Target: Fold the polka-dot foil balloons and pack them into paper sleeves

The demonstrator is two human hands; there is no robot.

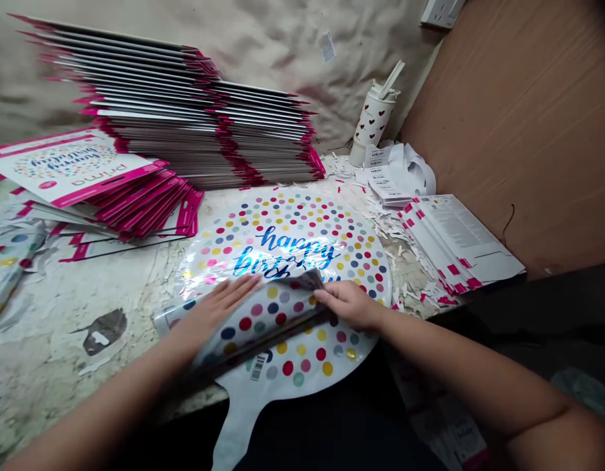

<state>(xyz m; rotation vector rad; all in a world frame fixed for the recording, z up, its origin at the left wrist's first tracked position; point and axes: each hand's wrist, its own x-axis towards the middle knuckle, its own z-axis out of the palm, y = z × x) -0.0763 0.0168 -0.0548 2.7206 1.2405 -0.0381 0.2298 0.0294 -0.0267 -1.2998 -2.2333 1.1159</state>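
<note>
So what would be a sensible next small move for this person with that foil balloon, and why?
I'd guess pressing the folded-over flap flat along its crease. The left hand lies open on it, the right hand pinches its edge, and the flap of the foil balloon looks raised and curling near that pinch.

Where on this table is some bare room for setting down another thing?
Bare, scuffed worktop lies left of the foil balloon, below the pink-edged card stack. It is crowded right of the balloon, with paper scraps and printed cards.
</note>
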